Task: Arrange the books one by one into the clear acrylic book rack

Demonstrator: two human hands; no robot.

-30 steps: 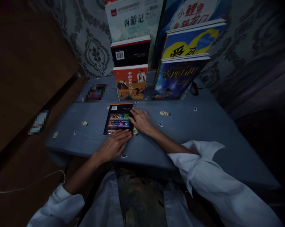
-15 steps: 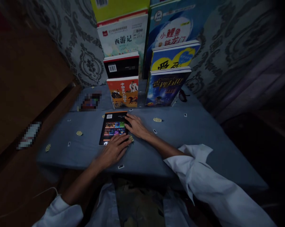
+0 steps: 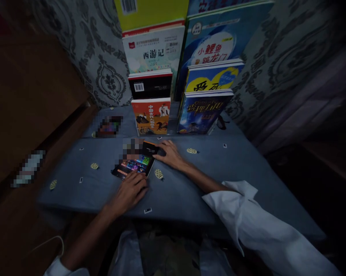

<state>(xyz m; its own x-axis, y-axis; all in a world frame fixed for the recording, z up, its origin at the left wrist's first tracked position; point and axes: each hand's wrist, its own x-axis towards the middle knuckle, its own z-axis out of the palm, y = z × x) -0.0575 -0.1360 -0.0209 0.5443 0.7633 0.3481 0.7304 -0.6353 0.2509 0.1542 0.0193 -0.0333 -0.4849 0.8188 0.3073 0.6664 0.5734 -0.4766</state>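
A thin book (image 3: 143,162) with a black cover and rows of small colourful pictures lies turned askew on the cloth-covered table, part of it blurred by pixels. My left hand (image 3: 130,190) rests its fingertips flat on the near edge of this book, fingers close together and gently bent. At the far right corner, my right hand (image 3: 171,155) has its thumb and fingers around the book's edge. What its fingertips do under the cover is hidden.
Behind the book, several books stand in two tiered columns, with an orange book (image 3: 151,117) and a dark blue book (image 3: 203,113) in front. Dark glasses (image 3: 222,122) lie by the right column. A pixelated item (image 3: 108,125) is at the table's back left.
The book has turned clockwise and its near end has shifted left. My left hand has moved slightly left and down with it; my right hand now holds the far corner.
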